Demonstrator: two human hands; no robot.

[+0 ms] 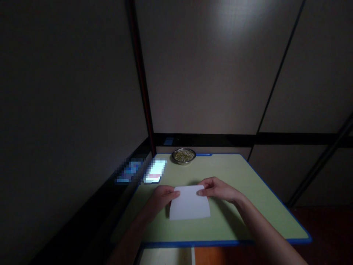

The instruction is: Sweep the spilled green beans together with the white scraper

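Note:
A white sheet of paper point(189, 206) is held between my two hands above the green tabletop point(228, 173). My left hand point(163, 195) pinches its left edge near the top, thumb lying on the upper face. At the top right corner, my right hand point(217, 188) grips the sheet with the thumb in front and the fingers behind. The paper bows slightly and looks blank on the side facing me. The fingers behind the sheet are partly hidden.
A metal bowl point(184, 156) with small pale and greenish pieces stands at the table's far edge. A lit phone-like screen point(156, 171), blurred out, is at the left edge. Blue trim point(215, 243) borders the table. Dark panelled walls rise behind and to the left.

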